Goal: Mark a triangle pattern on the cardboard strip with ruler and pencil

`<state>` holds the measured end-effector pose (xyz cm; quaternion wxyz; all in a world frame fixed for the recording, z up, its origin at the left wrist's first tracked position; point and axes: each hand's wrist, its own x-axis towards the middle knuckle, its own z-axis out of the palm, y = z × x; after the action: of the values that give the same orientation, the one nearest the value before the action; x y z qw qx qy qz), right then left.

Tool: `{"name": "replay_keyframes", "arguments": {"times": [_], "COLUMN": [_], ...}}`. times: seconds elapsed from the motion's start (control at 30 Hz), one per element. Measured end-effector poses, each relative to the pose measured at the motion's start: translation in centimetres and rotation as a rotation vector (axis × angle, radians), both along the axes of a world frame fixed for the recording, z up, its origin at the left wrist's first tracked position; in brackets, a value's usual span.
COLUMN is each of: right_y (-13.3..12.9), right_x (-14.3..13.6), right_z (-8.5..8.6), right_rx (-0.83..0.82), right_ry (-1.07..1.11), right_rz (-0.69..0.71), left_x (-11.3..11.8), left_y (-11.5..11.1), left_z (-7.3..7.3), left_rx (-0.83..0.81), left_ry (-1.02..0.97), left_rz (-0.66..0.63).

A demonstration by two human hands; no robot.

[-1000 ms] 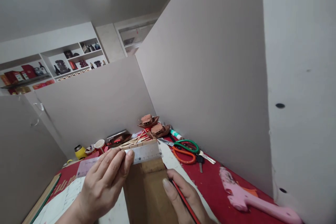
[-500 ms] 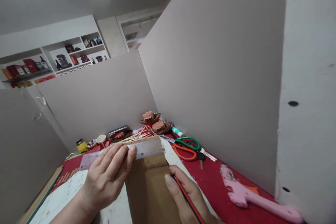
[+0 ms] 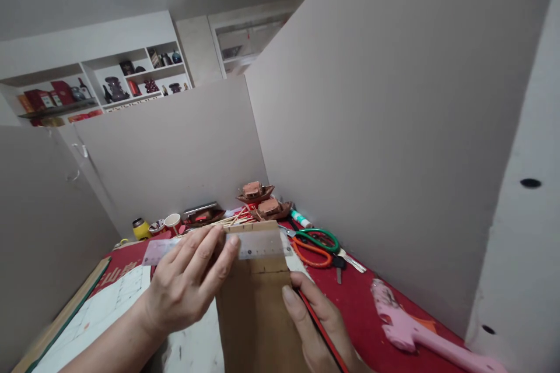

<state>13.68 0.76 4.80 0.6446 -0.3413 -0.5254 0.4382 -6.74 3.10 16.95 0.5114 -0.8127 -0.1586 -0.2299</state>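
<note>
My left hand (image 3: 192,280) pinches a clear plastic ruler (image 3: 262,243), fingers behind and thumb on its front. The ruler lies across the upper part of a brown cardboard piece (image 3: 258,320), which bears short dark marks near its top edge and a line below the ruler. A red and black pencil (image 3: 321,329) is gripped in my right hand (image 3: 312,315), at the cardboard's right edge. The pencil's tip is hidden behind the fingers. White paper (image 3: 199,332) with drawn lines is under and beside the cardboard.
Two small brown boat models (image 3: 270,207) stand at the back, near thin sticks (image 3: 238,217). Green-handled scissors (image 3: 321,239) and orange-handled ones (image 3: 311,253) lie to the right, with a pink glue gun (image 3: 411,329) nearer. Cups (image 3: 172,221) and a yellow bottle (image 3: 140,228) are back left.
The view has shifted slightly. The cardboard has tilted up a little, and the ruler, still in my left hand, sits slightly lower against its top edge. My right hand keeps the pencil.
</note>
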Motion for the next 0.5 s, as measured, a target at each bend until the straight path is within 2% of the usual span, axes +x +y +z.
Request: {"name": "replay_keyframes", "arguments": {"times": [0.1, 0.17, 0.23, 0.33, 0.5], "right_y": [0.2, 0.4, 0.4, 0.5, 0.8], "right_x": [-0.1, -0.2, -0.3, -0.4, -0.1], "right_z": [-0.3, -0.4, -0.5, -0.7, -0.7], "right_rx": [0.033, 0.077, 0.086, 0.034, 0.071], "right_ry": [-0.045, -0.073, -0.074, -0.052, -0.078], "right_rz": [-0.086, -0.082, -0.082, -0.161, 0.003], "left_x": [-0.2, -0.1, 0.4, 1.1, 1.6], "left_y": [-0.5, -1.0, -1.6, -2.1, -2.1], "left_z": [0.4, 0.9, 1.7, 3.0, 4.7], "left_rx": [0.008, -0.040, -0.149, -0.333, -0.573], "left_ry": [-0.035, -0.116, -0.233, -0.392, -0.536], "left_rz": [0.029, 0.065, 0.085, 0.106, 0.274]}}
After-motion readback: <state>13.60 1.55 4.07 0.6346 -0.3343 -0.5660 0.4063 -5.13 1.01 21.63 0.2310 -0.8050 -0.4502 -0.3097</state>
